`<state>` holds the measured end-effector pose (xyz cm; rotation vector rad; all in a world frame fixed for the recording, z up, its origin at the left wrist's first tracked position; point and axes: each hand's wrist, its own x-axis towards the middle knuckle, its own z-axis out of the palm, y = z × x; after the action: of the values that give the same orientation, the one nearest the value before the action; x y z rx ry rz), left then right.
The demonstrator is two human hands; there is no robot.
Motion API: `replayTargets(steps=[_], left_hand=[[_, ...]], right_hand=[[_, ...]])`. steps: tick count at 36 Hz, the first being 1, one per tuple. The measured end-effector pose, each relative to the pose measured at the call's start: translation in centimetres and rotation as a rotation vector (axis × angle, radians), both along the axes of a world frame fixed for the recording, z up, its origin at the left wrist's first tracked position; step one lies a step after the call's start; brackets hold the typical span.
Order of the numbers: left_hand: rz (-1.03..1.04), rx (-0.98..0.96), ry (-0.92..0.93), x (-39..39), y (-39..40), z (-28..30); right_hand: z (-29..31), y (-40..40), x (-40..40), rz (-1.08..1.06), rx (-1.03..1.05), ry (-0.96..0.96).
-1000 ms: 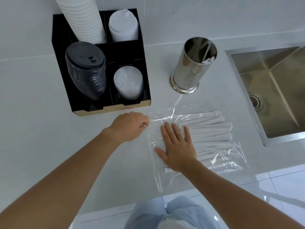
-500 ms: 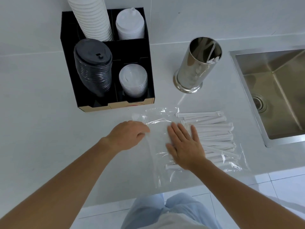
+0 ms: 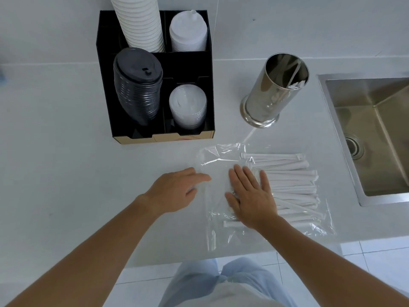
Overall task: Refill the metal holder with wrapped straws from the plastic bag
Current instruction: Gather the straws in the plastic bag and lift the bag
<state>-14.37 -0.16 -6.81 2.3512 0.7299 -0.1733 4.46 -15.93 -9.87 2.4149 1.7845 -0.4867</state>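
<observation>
A clear plastic bag [image 3: 222,155] lies flat on the white counter, with several paper-wrapped straws [image 3: 290,181] lying side by side in its right half. My right hand [image 3: 251,197] rests flat and open on the bag, over the left ends of the straws. My left hand [image 3: 177,191] sits at the bag's left edge, fingers stretched toward the plastic and its fingertips touching it, with no clear grip. The shiny metal holder [image 3: 269,96] stands upright behind the bag, with a few wrapped straws [image 3: 295,83] leaning inside it.
A black organiser [image 3: 155,136] with stacked paper cups and lids stands at the back left against the wall. A steel sink [image 3: 374,138] is sunk into the counter at the right. The counter's front edge runs just below the bag.
My left hand has gone from a closed pinch on the bag's edge to outstretched fingers. The bag's left part has flattened out. My right hand stays pressed on the bag.
</observation>
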Motion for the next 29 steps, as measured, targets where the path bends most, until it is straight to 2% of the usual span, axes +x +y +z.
replayTargets(steps=[4, 9, 18, 29], left_hand=[[0.084, 0.002, 0.073, 1.1, -0.9, 0.1], [0.240, -0.042, 0.066, 1.7, -2.8, 0.0], [0.564, -0.163, -0.049, 1.8, -3.6, -0.4], [0.771, -0.312, -0.156, -0.2, -3.8, -0.3]], right_hand=[[-0.1, 0.0, 0.1, 0.005, -0.006, 0.003], [0.0, 0.0, 0.0, -0.003, 0.003, 0.004], [-0.2, -0.1, 0.0, -0.002, 0.017, -0.009], [-0.6, -0.1, 0.2, 0.022, 0.011, 0.021]])
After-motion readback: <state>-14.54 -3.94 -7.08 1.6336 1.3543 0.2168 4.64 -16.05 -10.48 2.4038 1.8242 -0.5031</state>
